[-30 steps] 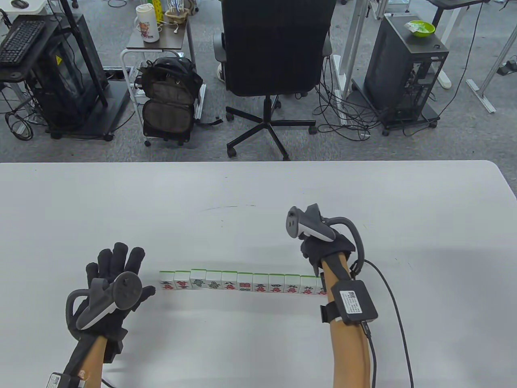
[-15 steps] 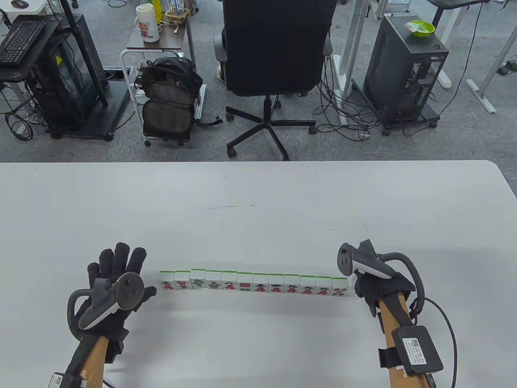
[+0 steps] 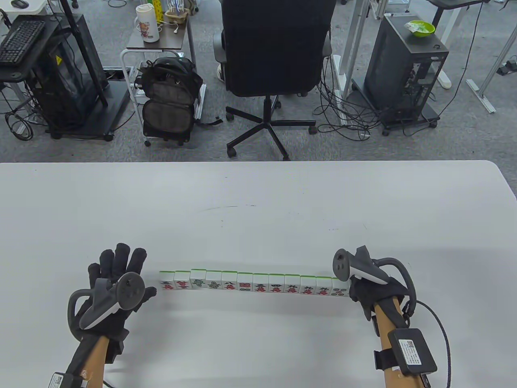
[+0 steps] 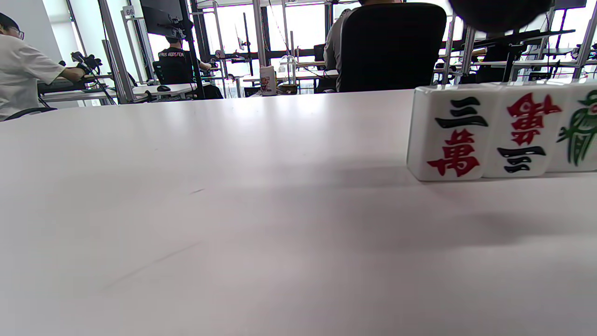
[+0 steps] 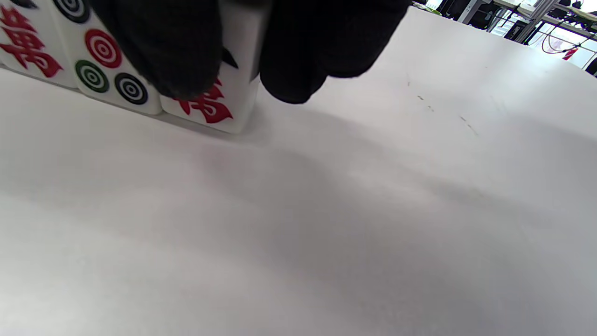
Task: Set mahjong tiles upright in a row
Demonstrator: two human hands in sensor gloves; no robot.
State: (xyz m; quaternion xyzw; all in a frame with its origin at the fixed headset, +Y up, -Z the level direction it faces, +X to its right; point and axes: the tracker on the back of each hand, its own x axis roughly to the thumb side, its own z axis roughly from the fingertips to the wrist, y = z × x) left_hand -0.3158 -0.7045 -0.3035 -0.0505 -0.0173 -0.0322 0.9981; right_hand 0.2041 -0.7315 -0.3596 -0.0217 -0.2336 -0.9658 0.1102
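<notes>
A row of upright white mahjong tiles (image 3: 250, 281) with green backs runs left to right across the front of the white table (image 3: 258, 194). My left hand (image 3: 121, 262) rests just left of the row with its fingers spread, holding nothing. The left wrist view shows the leftmost tile (image 4: 450, 133) close by. My right hand (image 3: 357, 287) is at the row's right end. In the right wrist view its fingers (image 5: 163, 46) grip a red-character tile (image 5: 233, 98) that stands against a circles tile (image 5: 107, 60). The held tile is hidden in the table view.
The table's far edge (image 3: 258, 162) borders a floor with a black office chair (image 3: 274, 52), a backpack (image 3: 169, 101) and computer towers. The table's right corner (image 3: 499, 169) is rounded.
My right hand has moved from behind the row, right and toward the front, to the row's right end, then edged slightly left against it. The left hand has barely moved.
</notes>
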